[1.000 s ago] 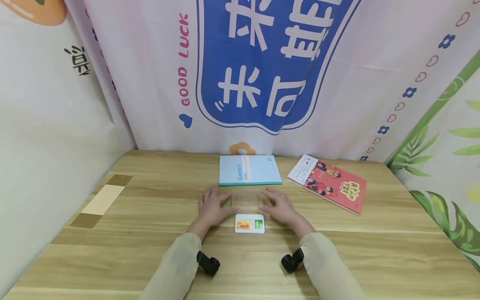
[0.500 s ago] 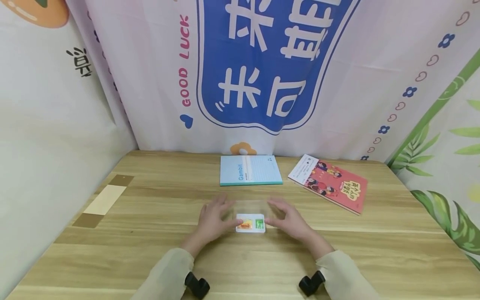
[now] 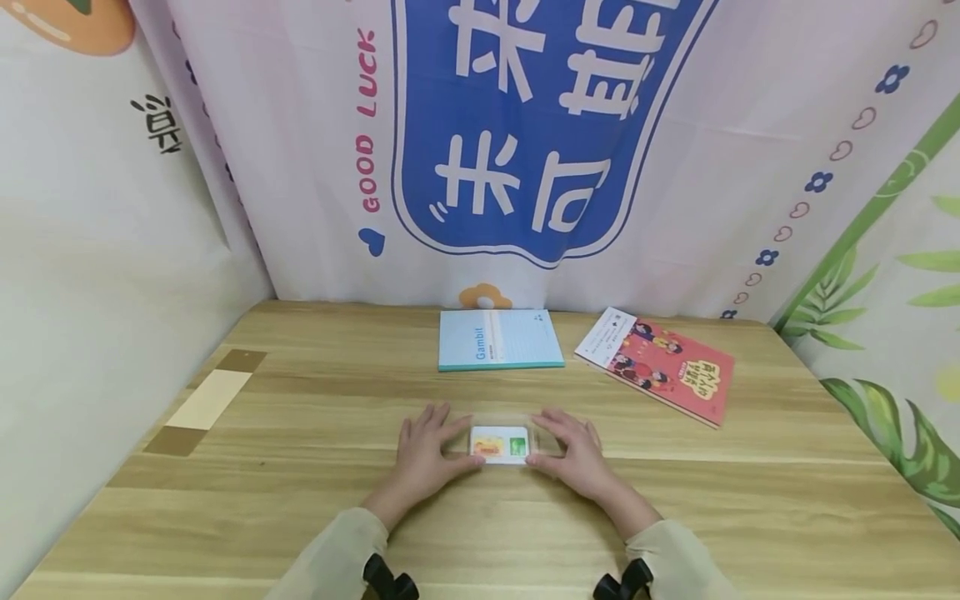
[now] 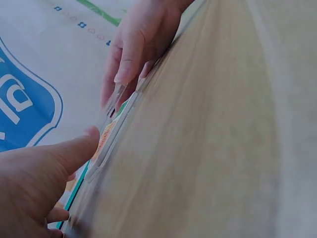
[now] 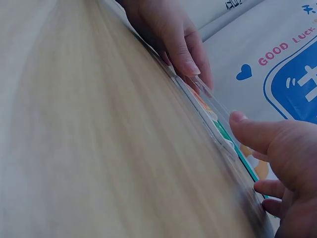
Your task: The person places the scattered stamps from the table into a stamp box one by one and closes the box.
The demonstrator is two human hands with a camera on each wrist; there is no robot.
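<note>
A small white flat case (image 3: 507, 447) lies on the table, with an orange picture (image 3: 490, 447) and a green picture (image 3: 518, 447) on its face. Just above it is a clear plastic lid (image 5: 214, 97), tilted slightly apart from the case in the wrist views. My left hand (image 3: 424, 452) pinches the lid's left end between thumb and fingers. At its right end, my right hand (image 3: 581, 457) pinches it in the same way. The fingers' far tips are partly hidden in the wrist views.
Behind the case lies a light blue notebook (image 3: 500, 340). A red picture book (image 3: 660, 367) lies at the back right, set at an angle. On the left of the wooden table (image 3: 300, 517) is a brown and cream strip (image 3: 206, 402). Printed curtains hang behind.
Both hands have come nearer to me with the clear lid, from behind the white case to over it, and have lowered it. The notebook and book have stayed put.
</note>
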